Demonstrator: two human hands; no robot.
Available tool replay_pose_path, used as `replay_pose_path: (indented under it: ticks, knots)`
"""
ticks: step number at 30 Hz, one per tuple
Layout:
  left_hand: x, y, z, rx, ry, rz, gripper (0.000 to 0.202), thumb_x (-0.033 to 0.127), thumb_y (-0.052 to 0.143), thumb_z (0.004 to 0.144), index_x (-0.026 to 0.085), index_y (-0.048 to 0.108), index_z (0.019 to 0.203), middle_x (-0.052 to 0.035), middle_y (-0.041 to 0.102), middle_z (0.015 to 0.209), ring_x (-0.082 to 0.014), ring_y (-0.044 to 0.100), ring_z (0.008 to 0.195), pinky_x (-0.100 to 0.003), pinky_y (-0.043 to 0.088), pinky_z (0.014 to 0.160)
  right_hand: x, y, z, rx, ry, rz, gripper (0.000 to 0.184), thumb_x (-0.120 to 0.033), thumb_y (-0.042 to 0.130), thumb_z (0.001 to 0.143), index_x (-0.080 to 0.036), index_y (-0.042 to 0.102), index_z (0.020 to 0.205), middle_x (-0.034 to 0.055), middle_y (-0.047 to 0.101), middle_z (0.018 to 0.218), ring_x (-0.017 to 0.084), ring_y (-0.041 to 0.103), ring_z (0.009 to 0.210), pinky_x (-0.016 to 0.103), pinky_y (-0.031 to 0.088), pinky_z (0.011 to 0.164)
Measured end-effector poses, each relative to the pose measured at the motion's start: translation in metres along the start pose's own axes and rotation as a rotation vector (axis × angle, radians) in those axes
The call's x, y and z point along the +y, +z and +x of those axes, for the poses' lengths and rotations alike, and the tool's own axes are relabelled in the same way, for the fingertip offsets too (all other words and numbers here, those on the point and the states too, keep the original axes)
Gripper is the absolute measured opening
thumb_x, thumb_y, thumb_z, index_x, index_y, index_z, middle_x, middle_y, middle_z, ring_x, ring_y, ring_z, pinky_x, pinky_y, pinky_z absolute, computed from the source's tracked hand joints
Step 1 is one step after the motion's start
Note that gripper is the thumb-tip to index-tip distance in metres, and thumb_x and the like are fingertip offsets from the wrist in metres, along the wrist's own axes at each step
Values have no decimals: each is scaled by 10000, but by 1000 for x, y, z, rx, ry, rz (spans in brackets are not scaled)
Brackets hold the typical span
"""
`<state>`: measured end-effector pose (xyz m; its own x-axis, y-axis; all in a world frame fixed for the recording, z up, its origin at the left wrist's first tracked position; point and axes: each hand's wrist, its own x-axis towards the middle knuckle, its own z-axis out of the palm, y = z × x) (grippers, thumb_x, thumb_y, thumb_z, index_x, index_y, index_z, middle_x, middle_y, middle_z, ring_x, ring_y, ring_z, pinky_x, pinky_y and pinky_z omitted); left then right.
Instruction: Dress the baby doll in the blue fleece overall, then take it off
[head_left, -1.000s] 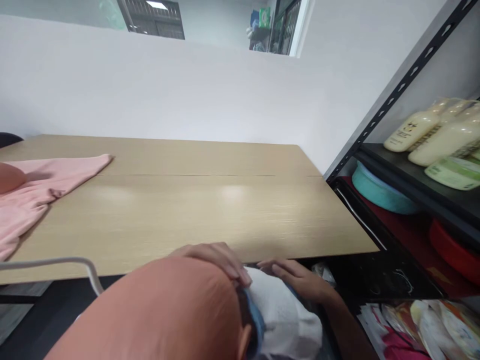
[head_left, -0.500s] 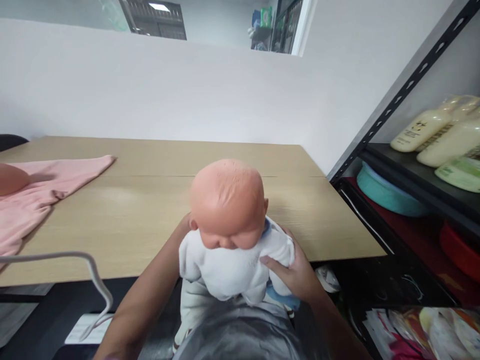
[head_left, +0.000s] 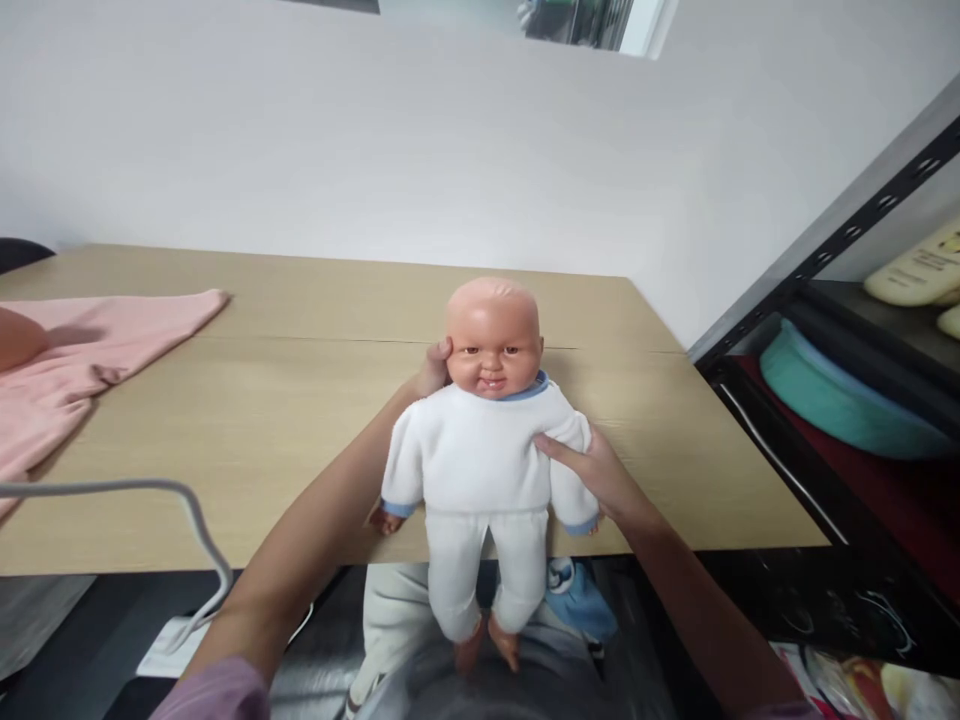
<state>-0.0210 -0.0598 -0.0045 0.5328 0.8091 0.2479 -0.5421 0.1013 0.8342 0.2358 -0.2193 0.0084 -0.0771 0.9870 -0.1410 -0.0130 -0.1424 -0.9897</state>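
A baby doll [head_left: 480, 460] in a white suit with blue cuffs lies face up at the near edge of the wooden table [head_left: 262, 420], legs hanging over the edge. My left hand [head_left: 433, 368] cups the back of the doll's head, only a thumb showing. My right hand [head_left: 589, 468] grips the doll's side under its arm, thumb across the chest.
A pink cloth [head_left: 67, 370] lies at the table's left. A white hanger [head_left: 150, 510] juts in at the near left. A black metal shelf [head_left: 862, 330] at the right holds a teal basin [head_left: 832, 405] and cream bottles [head_left: 919, 275]. White and blue garments [head_left: 577, 600] lie below the table's edge.
The doll went from low against my body, face down, up onto the table and now lies face up. Both hands moved forward with it.
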Motion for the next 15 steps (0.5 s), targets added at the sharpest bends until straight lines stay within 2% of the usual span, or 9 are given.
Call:
replay_pose_path:
  ticks: [3,7,13,15]
  knots:
    - [-4,-13,14,-34,27,-32,893,827,795,760,233,746,1426,-103,764,1515,-495,535,1584,-624,461,1323,2,1,20,-6,38,66,570,-547,982,784,-268,794,1243,77,863,1326,368,779,1324,530,611,1174]
    - [-10,-37,26,-54,-11,-23,886,799,795,802,176,746,1429,-165,756,1516,-495,541,1579,-614,419,1347,4,0,46,-48,94,101,576,-538,1004,751,-264,806,1217,76,864,1329,375,772,1344,521,611,1179]
    - [-30,-74,45,11,-45,-42,880,875,715,835,150,790,1328,-185,823,1381,-463,631,1505,-595,428,1334,8,-2,80,-85,122,77,613,-575,985,771,-254,785,1254,82,851,1367,365,768,1355,528,605,1187]
    - [-35,-82,51,19,-62,-21,911,906,663,849,156,779,1354,-183,824,1379,-448,652,1487,-595,450,1316,11,-1,90,-77,115,62,615,-584,964,801,-251,772,1281,86,846,1377,357,777,1339,532,617,1169]
